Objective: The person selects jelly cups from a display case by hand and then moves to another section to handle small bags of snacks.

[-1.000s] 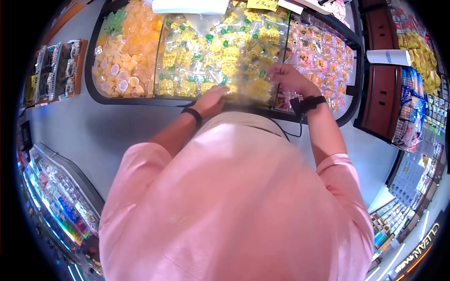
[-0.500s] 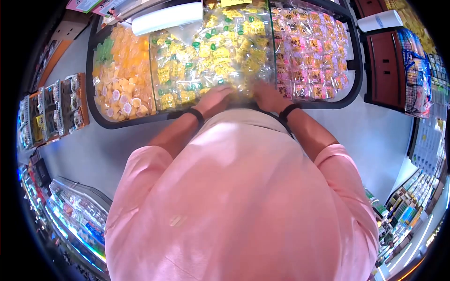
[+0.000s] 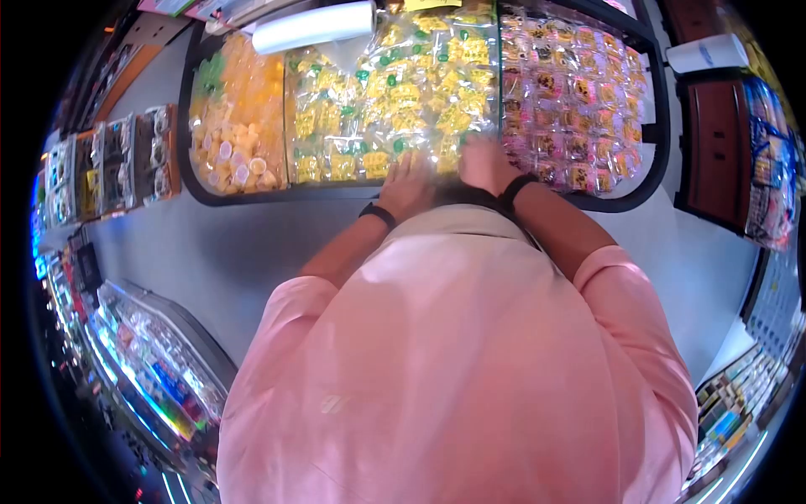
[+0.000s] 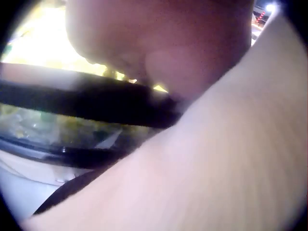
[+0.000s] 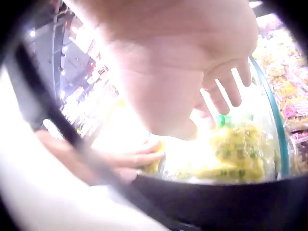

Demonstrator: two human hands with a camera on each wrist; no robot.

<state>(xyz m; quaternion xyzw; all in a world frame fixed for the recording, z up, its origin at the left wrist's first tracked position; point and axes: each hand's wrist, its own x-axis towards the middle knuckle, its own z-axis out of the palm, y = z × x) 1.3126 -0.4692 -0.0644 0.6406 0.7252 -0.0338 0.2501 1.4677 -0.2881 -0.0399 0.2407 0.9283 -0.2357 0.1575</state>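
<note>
Clear-wrapped yellow packets (image 3: 395, 92) with green marks fill the middle section of a display bin in the head view. My left hand (image 3: 407, 181) rests at the bin's front edge, its fingers laid forward over the nearest packets. In the right wrist view those left fingers (image 5: 144, 158) look straight, beside a yellow packet. Close to its right, my right hand (image 3: 485, 164) is over the front right corner of the same section, blurred in the head view. From its own wrist it shows palm and spread fingers (image 5: 226, 96) above a yellow packet (image 5: 236, 154).
Glass dividers (image 5: 274, 110) separate the yellow packets from pink-wrapped packets (image 3: 579, 109) on the right and orange and pale jelly cups (image 3: 239, 126) on the left. A black rim (image 3: 294, 197) borders the bin. A white roll (image 3: 315, 27) lies across the back.
My right hand has come down from above the right divider to the bin's front, near the left hand. The left hand stays at the front edge. The head view has shifted.
</note>
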